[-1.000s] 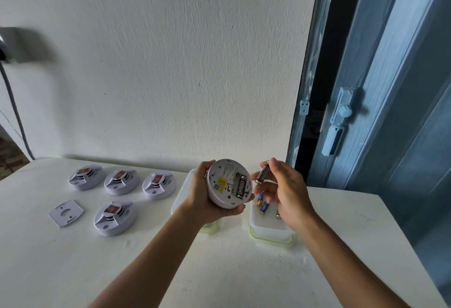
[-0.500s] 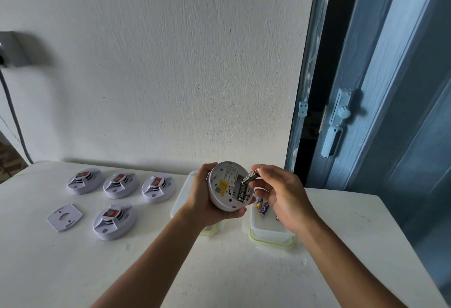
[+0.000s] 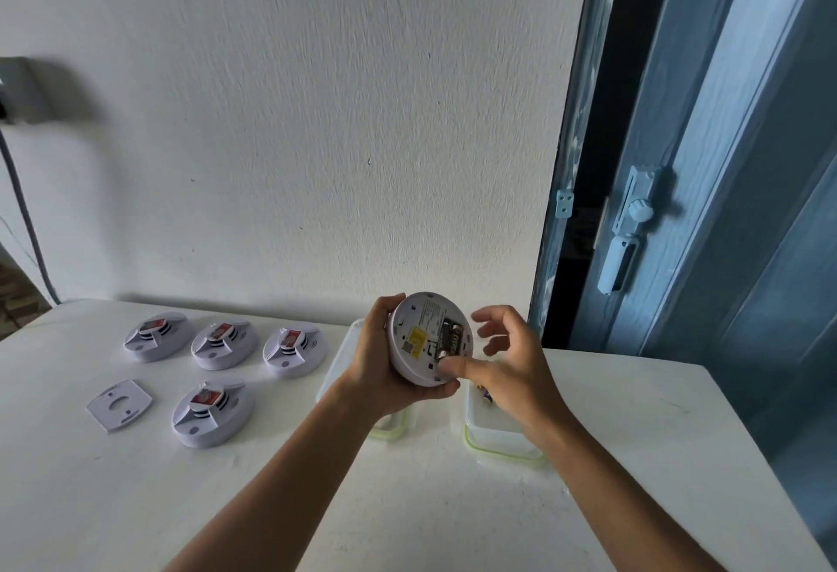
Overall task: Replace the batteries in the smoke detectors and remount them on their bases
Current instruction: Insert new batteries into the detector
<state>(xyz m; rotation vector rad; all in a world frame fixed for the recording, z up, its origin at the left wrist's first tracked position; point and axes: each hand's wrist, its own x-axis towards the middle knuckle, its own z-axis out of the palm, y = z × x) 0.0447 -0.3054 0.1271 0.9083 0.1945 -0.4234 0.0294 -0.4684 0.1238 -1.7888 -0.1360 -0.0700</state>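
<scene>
My left hand (image 3: 382,363) grips a round white smoke detector (image 3: 419,336), back side toward me, above the table. Two dark batteries (image 3: 449,338) lie side by side in its open compartment. My right hand (image 3: 507,356) has its thumb pressing on the lower end of the batteries, with the other fingers spread loosely apart and holding nothing. Under that hand sits a white tub (image 3: 491,429) with a green rim, a battery partly showing inside. Several more white detectors with red labels (image 3: 213,413) rest on the left of the table, beside a flat white mounting base (image 3: 118,404).
A second green-rimmed tub (image 3: 344,358) stands behind my left forearm. The white table (image 3: 453,503) meets a white wall at the back. A blue door with a latch (image 3: 634,218) stands to the right, past the table's right edge. A grey cable hangs at far left.
My right hand brought the battery it pinched down into the detector's compartment, then let it go; its thumb now presses on the batteries and its fingers have spread.
</scene>
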